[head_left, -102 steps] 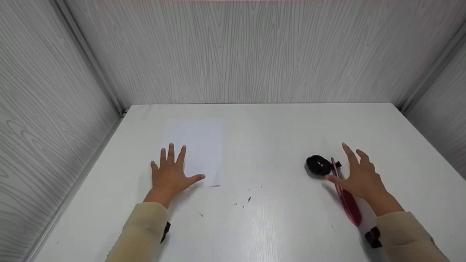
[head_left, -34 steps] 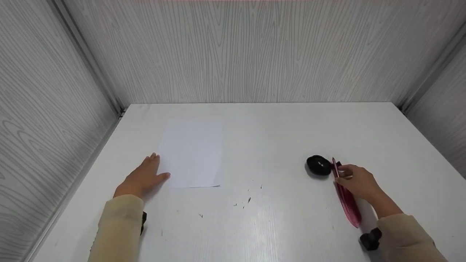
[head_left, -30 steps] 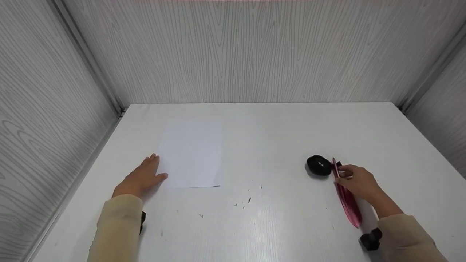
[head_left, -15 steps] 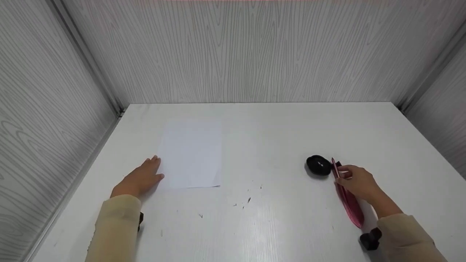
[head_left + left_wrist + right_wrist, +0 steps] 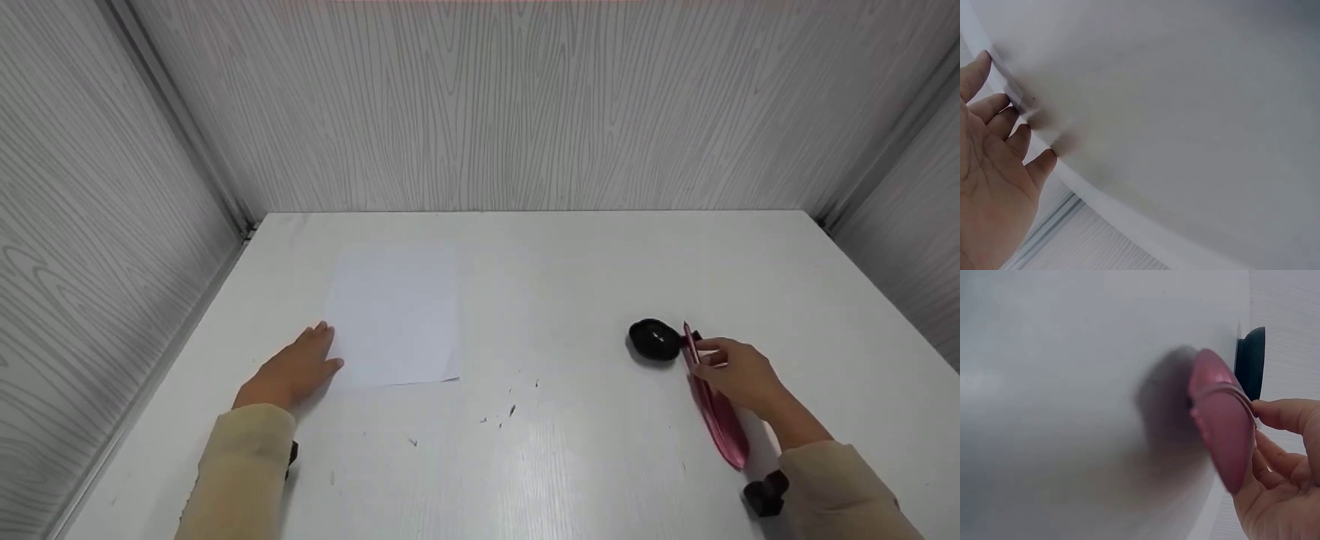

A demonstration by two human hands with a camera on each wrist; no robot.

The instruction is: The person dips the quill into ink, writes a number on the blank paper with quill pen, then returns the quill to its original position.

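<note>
A white bench (image 5: pixel 570 270) is enclosed on three sides by grey wood-grain walls (image 5: pixel 480 105). A white sheet of paper (image 5: pixel 394 311) is laid flat on the left half of the bench, with its long sides running away from the person. A few small dark specks (image 5: pixel 510 409) are scattered on the bench surface between the paper and the right-hand things.

On the right half, a long pink feather-shaped pen (image 5: pixel 712 409) is seen, its broad end lying toward the person and its thin end pointing at a small black round holder (image 5: pixel 655 339), which it appears to touch. In the right wrist view the pink piece (image 5: pixel 1221 427) is shown close up and blurred, with a black part behind it.

The right hand (image 5: pixel 739 371) is set at the upper part of the pen; its fingers are curled and the shaft is pinched between fingertips and thumb, so the grip is closed on the pen. The left hand (image 5: pixel 292 367) is laid flat on the bench just beside the near left corner of the paper, with the fingers straight and the grip released; the thumb reaches the paper's edge. In the left wrist view the open palm (image 5: pixel 994 191) is shown with nothing held. Both forearms are covered by beige sleeves (image 5: pixel 240 472).
</note>
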